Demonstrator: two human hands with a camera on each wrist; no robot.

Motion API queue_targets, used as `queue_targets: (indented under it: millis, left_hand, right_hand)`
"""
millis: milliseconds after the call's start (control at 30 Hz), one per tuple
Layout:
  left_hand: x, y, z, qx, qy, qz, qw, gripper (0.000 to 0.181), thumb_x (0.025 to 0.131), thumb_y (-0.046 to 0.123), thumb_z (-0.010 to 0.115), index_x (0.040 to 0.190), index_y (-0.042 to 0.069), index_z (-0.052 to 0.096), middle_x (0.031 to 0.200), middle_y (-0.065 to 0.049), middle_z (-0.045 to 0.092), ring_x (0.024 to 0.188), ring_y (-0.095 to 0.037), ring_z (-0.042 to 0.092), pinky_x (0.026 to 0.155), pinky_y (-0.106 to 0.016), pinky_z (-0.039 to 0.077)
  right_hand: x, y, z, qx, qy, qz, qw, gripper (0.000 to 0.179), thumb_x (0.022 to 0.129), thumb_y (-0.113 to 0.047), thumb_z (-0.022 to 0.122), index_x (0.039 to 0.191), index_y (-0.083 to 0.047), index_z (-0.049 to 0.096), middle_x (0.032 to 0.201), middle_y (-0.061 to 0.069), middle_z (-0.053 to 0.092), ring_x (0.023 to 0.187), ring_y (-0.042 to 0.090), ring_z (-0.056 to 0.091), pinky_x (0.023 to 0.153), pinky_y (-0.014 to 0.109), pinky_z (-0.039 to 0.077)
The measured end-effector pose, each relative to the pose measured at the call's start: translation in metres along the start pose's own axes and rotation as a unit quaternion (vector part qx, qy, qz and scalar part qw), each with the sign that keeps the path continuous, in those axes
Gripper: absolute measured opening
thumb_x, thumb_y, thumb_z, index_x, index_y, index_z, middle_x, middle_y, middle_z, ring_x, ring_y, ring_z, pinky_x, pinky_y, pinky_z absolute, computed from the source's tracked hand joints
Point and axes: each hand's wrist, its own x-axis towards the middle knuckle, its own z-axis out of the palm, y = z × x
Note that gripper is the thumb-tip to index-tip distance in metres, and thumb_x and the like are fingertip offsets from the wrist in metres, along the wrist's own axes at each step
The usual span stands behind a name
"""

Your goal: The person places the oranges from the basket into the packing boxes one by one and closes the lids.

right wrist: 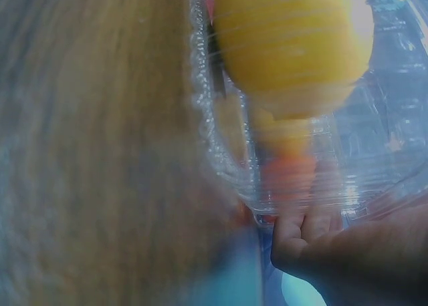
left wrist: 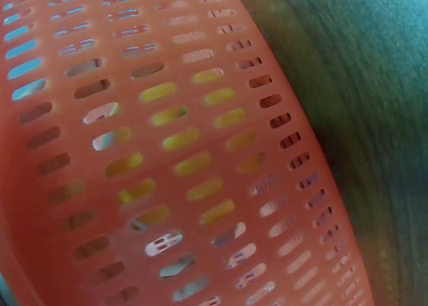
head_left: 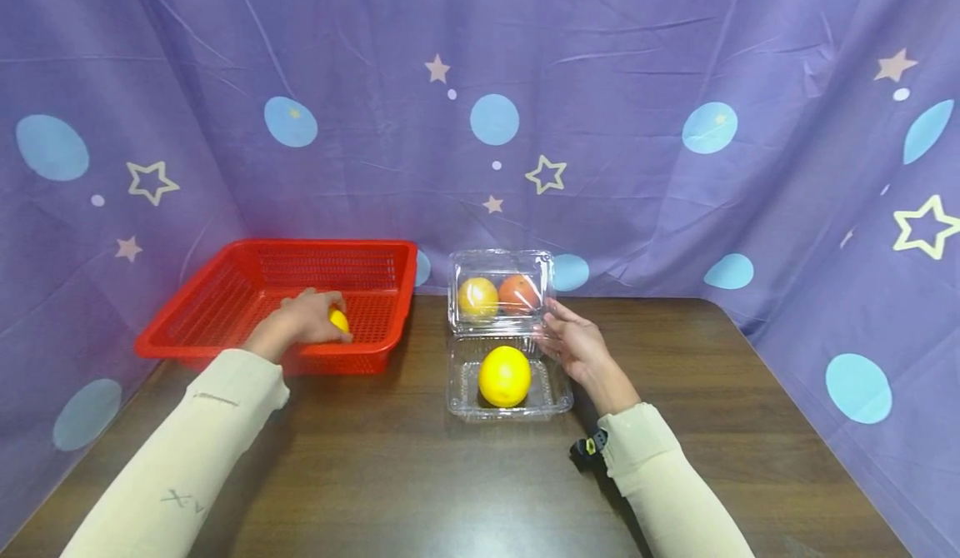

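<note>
My left hand (head_left: 303, 318) reaches over the near wall into a red plastic basket (head_left: 408, 279) and grips a yellow fruit (head_left: 339, 320), mostly covered by the fingers. Yellow shows through slots of the basket wall (left wrist: 221, 156) in the left wrist view. At the right side of a clear hinged plastic box (head_left: 465, 412), my right hand (head_left: 581, 350) touches the edge by the raised lid (head_left: 498, 260) with extended fingers. One large yellow fruit (head_left: 505, 376) sits in the box's base. A paler yellow fruit (head_left: 477, 297) and an orange-red fruit (head_left: 519, 294) show through the lid.
The basket and box stand side by side on a brown wooden table (head_left: 405, 466). A purple curtain (head_left: 622, 191) with stars and dots hangs right behind the table and along both sides. A small black device (head_left: 587, 450) is at the right sleeve cuff.
</note>
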Motion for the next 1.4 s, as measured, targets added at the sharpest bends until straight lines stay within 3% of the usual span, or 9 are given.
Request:
queue_targets:
  millis: [233, 400, 667, 1033, 1233, 1400]
  left_hand:
    - [-0.002, 0.009, -0.001, -0.014, 0.065, 0.000, 0.9978, 0.058, 0.077, 0.042, 0.078, 0.121, 0.007, 0.059, 0.104, -0.019, 0.053, 0.098, -0.041, 0.043, 0.076, -0.051, 0.037]
    - [-0.002, 0.016, -0.005, -0.010, 0.092, -0.013, 0.9956, 0.058, 0.079, 0.045, 0.074, 0.123, 0.011, 0.056, 0.111, -0.022, 0.047, 0.095, -0.045, 0.039, 0.066, -0.048, 0.042]
    - [-0.001, 0.036, -0.017, -0.014, 0.132, -0.020, 0.9910, 0.063, 0.078, 0.045, 0.075, 0.130, 0.016, 0.055, 0.121, -0.020, 0.044, 0.103, -0.044, 0.037, 0.059, -0.048, 0.046]
    - [-0.006, 0.099, -0.032, -0.007, 0.181, 0.028, 0.9830, 0.059, 0.074, 0.044, 0.073, 0.126, 0.020, 0.058, 0.126, -0.016, 0.045, 0.109, -0.042, 0.038, 0.058, -0.048, 0.051]
    - [-0.008, 0.133, -0.028, 0.007, 0.191, 0.065, 0.9795, 0.064, 0.071, 0.045, 0.075, 0.128, 0.023, 0.058, 0.124, -0.013, 0.047, 0.107, -0.039, 0.040, 0.058, -0.046, 0.052]
    - [-0.010, 0.161, -0.018, 0.014, 0.177, 0.105, 0.9784, 0.068, 0.072, 0.048, 0.078, 0.133, 0.022, 0.059, 0.125, -0.011, 0.048, 0.106, -0.036, 0.041, 0.058, -0.041, 0.053]
  right_hand:
    - [-0.001, 0.000, 0.001, -0.007, -0.004, -0.005, 1.0000, 0.048, 0.106, -0.009, 0.052, 0.153, -0.015, 0.048, 0.093, 0.005, 0.074, 0.084, 0.016, 0.073, 0.084, 0.032, 0.059]
    - [0.000, 0.000, 0.001, -0.006, -0.005, -0.005, 1.0000, 0.048, 0.106, -0.009, 0.052, 0.153, -0.014, 0.048, 0.093, 0.005, 0.073, 0.082, 0.015, 0.073, 0.082, 0.030, 0.059]
    - [0.001, 0.001, 0.001, -0.011, 0.001, -0.005, 0.9999, 0.048, 0.106, -0.009, 0.053, 0.154, -0.015, 0.048, 0.092, 0.004, 0.073, 0.076, 0.013, 0.073, 0.078, 0.029, 0.057]
    - [0.000, 0.001, 0.000, -0.009, 0.005, 0.000, 1.0000, 0.048, 0.106, -0.010, 0.052, 0.154, -0.016, 0.047, 0.090, 0.005, 0.074, 0.076, 0.014, 0.073, 0.077, 0.029, 0.057]
    - [0.000, 0.002, 0.000, -0.013, 0.009, 0.002, 0.9999, 0.048, 0.107, -0.010, 0.052, 0.154, -0.017, 0.048, 0.088, 0.002, 0.073, 0.076, 0.012, 0.073, 0.077, 0.029, 0.057]
    - [-0.001, 0.001, 0.001, -0.011, 0.008, 0.002, 0.9999, 0.048, 0.106, -0.010, 0.052, 0.154, -0.017, 0.048, 0.093, 0.004, 0.073, 0.076, 0.013, 0.073, 0.078, 0.029, 0.058]
